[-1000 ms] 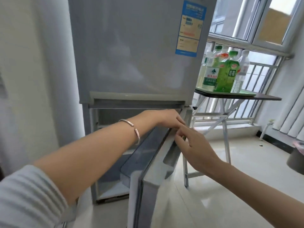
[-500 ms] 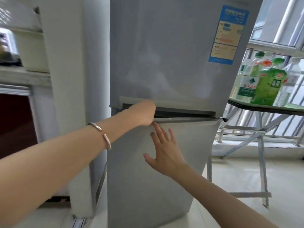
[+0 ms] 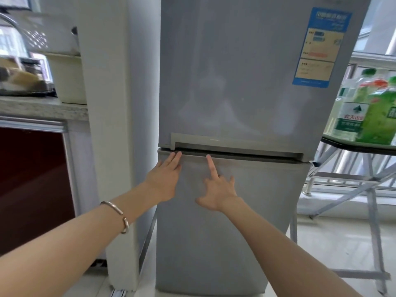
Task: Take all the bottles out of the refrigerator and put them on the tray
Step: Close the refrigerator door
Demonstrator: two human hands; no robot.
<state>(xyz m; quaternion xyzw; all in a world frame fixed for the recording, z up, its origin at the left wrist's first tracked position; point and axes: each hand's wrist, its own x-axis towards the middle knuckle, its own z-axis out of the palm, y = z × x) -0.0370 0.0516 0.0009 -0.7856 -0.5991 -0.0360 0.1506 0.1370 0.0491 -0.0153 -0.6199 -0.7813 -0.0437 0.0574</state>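
Note:
A grey two-door refrigerator (image 3: 246, 82) fills the middle of the view, both doors closed. My left hand (image 3: 164, 181) lies flat on the top left of the lower door (image 3: 225, 243), fingers together and touching its upper edge. My right hand (image 3: 216, 189) rests on the same door with the index finger stretched up to the seam and the thumb spread. Neither hand holds anything. At the right edge, several bottles (image 3: 364, 108), green and clear, stand on a pale green tray (image 3: 342, 140) on a folding table.
The folding table's metal legs (image 3: 372, 211) stand right of the refrigerator before a railed window. A white pillar (image 3: 107, 125) stands left of the refrigerator. Beyond it is a stone counter (image 3: 42, 107) with a white tub and a dark red cabinet below.
The lower door swung from open to closed. My left hand let go of the door's top edge and now lies flat on it. The view shifted to face the refrigerator front.

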